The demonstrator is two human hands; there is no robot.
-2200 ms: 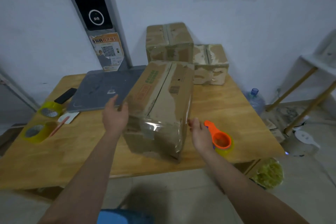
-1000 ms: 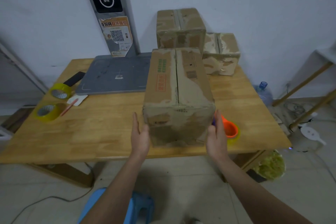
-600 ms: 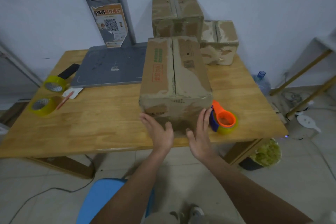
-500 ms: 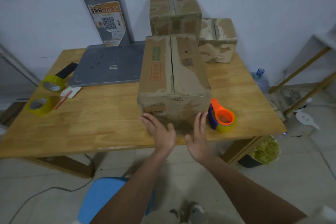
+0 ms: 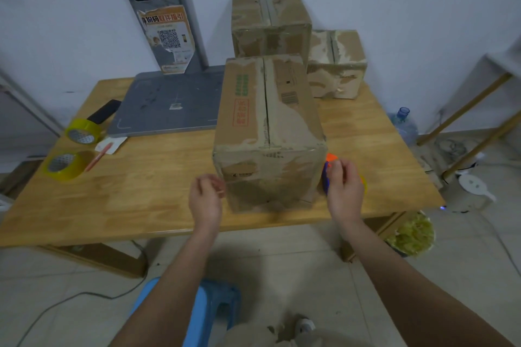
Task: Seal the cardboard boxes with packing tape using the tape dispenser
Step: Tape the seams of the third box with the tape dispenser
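cardboard boxes: three, namely a long box (image 5: 267,132) at the front, a tall box (image 5: 269,22) and a small box (image 5: 335,65) behind. loose yellow tape rolls: two (far roll (image 5: 83,131), near roll (image 5: 66,165)). tape dispenser (image 5: 328,169): one. red pen (image 5: 98,152): one. water bottle (image 5: 403,125): one.

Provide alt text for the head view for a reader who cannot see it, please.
A person's right hand reaches the orange tape dispenser beside a large box on a wooden table; the left hand hovers empty.
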